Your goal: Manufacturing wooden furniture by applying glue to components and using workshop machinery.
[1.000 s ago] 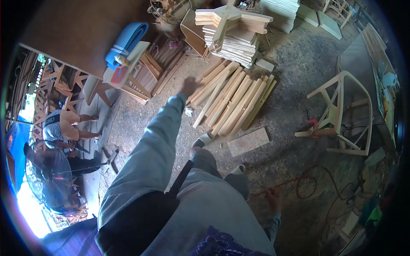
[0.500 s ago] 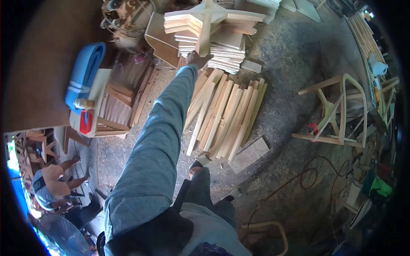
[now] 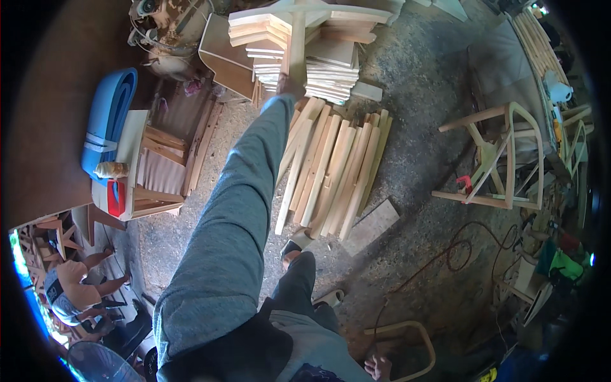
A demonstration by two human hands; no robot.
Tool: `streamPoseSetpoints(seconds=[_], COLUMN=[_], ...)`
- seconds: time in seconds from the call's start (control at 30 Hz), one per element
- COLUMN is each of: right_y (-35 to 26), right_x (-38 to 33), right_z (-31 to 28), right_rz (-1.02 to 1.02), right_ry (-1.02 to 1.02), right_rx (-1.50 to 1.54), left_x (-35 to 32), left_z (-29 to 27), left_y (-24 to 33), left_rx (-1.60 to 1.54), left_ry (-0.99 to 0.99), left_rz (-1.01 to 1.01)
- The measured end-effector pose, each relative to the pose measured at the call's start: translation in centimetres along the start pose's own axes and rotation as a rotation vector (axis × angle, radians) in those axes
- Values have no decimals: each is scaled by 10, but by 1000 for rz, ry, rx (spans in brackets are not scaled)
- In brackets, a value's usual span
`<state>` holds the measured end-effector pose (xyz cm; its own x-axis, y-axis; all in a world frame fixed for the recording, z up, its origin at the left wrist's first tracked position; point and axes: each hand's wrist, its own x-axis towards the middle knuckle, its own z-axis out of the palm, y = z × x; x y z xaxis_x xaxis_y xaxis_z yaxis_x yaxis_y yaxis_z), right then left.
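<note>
My left arm in a grey-blue sleeve reaches far forward. At its end, my left hand (image 3: 287, 84), partly hidden by the cuff, is closed on the near end of a pale wooden cross-shaped frame (image 3: 298, 48). The frame's long bar points toward me, and its arms spread over a pile of angled wooden pieces (image 3: 258, 30). Flat pale boards (image 3: 331, 76) are stacked below them. Low at the bottom edge, my right hand (image 3: 379, 367) shows small, fingers loosely bent and apart, with nothing visible in it. Beside it lies a curved wooden piece (image 3: 425, 340).
Several wooden bars (image 3: 334, 169) lie side by side in front of my feet, near a flat board (image 3: 372, 226). An unfinished chair frame (image 3: 509, 159) stands at right. A hose (image 3: 439, 258) loops over the floor. Another person (image 3: 79, 286) sits at far left, near a fan (image 3: 98, 363).
My left hand has closed around the frame's near end, where its fingers were spread before. My right hand has come into view at the bottom. The view has shifted slightly.
</note>
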<state>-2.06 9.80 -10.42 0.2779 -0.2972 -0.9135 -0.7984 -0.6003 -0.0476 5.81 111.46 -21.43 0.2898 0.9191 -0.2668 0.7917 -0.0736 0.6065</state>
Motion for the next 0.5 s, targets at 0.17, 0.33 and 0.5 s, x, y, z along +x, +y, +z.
streamPoseSetpoints(seconds=[0.17,0.33,0.5], right_y=[-90,-173,-261], right_x=[-49,-68,-82], right_z=[68,111,196], right_rz=[-84,-345,-677], right_ry=[153,-181,-354], right_rx=[90,-128,-271], left_x=[-12,-5,-59], left_z=[2,-6,-21], left_y=[11,-23,-42], left_rx=[-251,-829,-1077], left_ry=[-158,-166,-415], left_rz=[-80,-122,-141])
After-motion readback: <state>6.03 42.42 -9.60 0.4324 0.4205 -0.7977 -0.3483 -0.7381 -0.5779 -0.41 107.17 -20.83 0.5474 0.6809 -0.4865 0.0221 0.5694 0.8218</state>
